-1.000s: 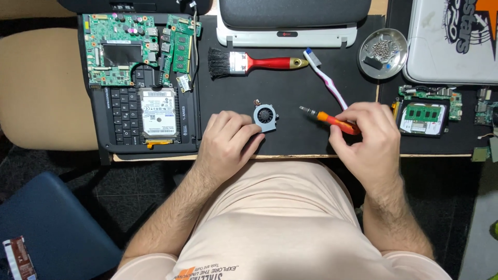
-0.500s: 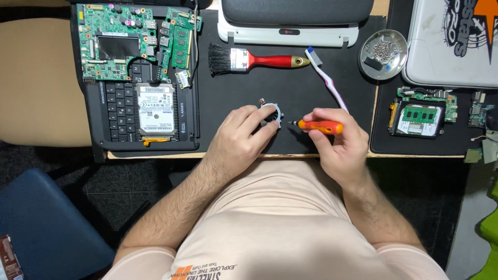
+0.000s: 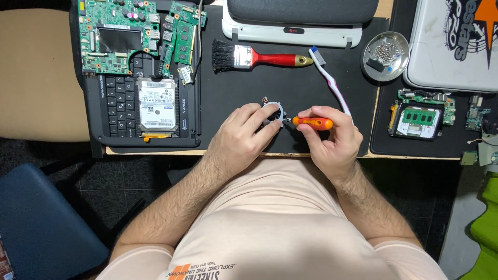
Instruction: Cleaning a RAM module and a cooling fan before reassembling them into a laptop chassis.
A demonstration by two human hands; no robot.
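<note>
My left hand (image 3: 243, 136) grips a small round grey cooling fan (image 3: 273, 112) and holds it on the black mat (image 3: 290, 85). My right hand (image 3: 332, 139) is closed around an orange-handled screwdriver (image 3: 312, 123) that lies level, its tip pointing left and touching the fan's right edge. Both hands meet near the mat's front edge, just ahead of my chest. My fingers hide most of the fan.
An opened laptop base (image 3: 139, 83) with green circuit board, keyboard and hard drive sits left. A red-handled brush (image 3: 259, 56) and a toothbrush (image 3: 330, 83) lie behind my hands. A metal dish of screws (image 3: 385, 49) and a green memory board (image 3: 421, 116) are right.
My left hand took hold of the fan and lifted its edge. My right hand brought the screwdriver left, from lying beside the fan to its tip touching the fan.
</note>
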